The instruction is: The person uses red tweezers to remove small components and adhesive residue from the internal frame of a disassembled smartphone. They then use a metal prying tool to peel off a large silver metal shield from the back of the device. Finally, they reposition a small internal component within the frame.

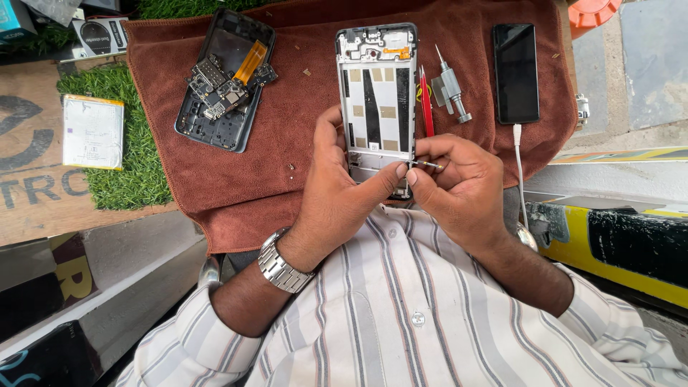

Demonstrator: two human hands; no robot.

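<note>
Fuzzy brown cloth (287, 143), glossy black phone (516, 72), shiny metal watch (281, 266).

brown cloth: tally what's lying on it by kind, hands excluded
Opened phone frames: 2, one white, one dark
Intact black phone: 1
Red-handled tool: 1
Grey metal tool: 1
Total: 5

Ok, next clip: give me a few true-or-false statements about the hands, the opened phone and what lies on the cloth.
1. The left hand holds the opened phone frame. True.
2. The right hand is empty. False: its fingers pinch a small thin part.
3. A red tool lies right of the frame. True.
4. The brown cloth holds only one phone. False: a dismantled phone and a dark intact phone lie there too.
</note>
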